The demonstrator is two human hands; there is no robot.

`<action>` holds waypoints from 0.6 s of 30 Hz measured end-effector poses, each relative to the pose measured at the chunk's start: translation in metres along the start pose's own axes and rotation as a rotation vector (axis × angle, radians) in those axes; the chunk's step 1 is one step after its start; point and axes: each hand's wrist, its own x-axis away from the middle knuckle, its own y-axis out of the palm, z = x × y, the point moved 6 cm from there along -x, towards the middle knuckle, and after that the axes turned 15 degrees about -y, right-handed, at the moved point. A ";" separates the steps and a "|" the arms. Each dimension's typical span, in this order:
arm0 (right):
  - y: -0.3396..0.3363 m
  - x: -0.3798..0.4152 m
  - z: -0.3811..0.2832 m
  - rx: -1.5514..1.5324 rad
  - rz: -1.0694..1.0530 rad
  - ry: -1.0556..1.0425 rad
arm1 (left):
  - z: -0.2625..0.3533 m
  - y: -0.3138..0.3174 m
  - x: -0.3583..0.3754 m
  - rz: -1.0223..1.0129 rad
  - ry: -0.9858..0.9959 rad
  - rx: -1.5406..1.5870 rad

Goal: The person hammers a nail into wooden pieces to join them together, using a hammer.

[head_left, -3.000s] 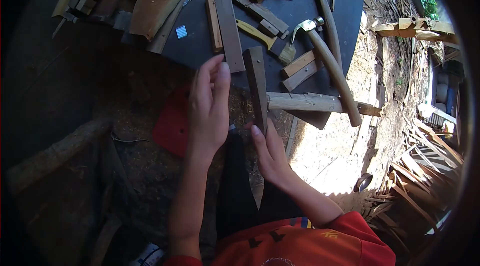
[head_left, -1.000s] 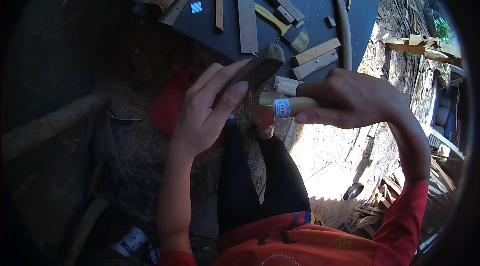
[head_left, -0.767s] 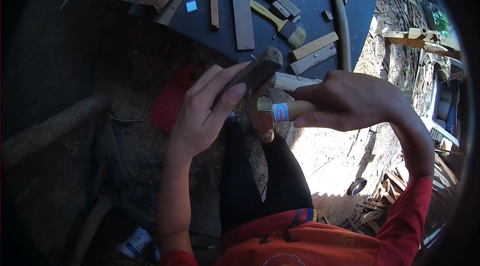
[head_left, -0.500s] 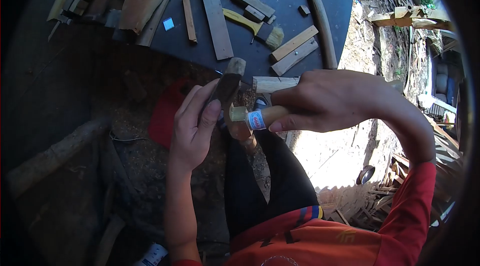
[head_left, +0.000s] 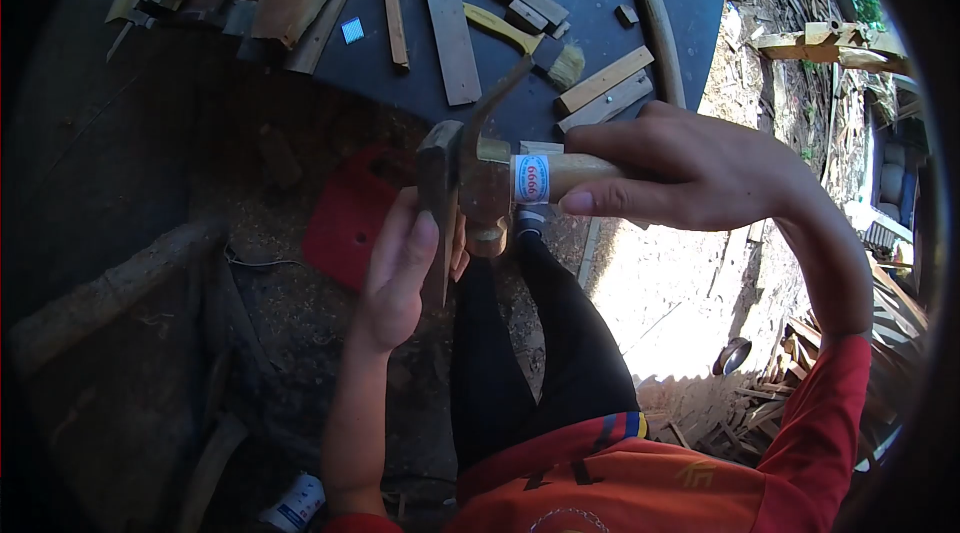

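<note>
Table (head_left: 695, 13) ahead carries loose hammer (head_left: 657, 28), laid flat, I judge to stay reachable. Held hammer (head_left: 533, 179): I see right hand (head_left: 690, 173) closed round it, close to head (head_left: 488, 191), likely for control; head meets or sits just beside wooden piece (head_left: 438, 173), can't tell which. Piece near-upright short of table, left hand (head_left: 395, 278) clasping it, I think for steadiness.

White-labelled claw hammer (head_left: 530, 180), head seemingly against the side of a dark wooden piece (head_left: 438, 173)
</note>
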 end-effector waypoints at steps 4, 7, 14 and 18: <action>0.002 -0.002 0.006 0.041 0.053 -0.163 | 0.008 -0.005 0.004 0.013 0.055 -0.091; 0.012 -0.004 -0.009 0.082 -0.140 -0.075 | 0.017 -0.003 0.002 0.027 0.147 -0.213; 0.021 -0.010 -0.026 0.020 -0.170 -0.113 | 0.015 0.001 -0.002 0.098 0.225 -0.307; 0.020 -0.013 -0.030 0.083 -0.209 -0.147 | 0.009 -0.010 -0.006 0.091 0.279 -0.366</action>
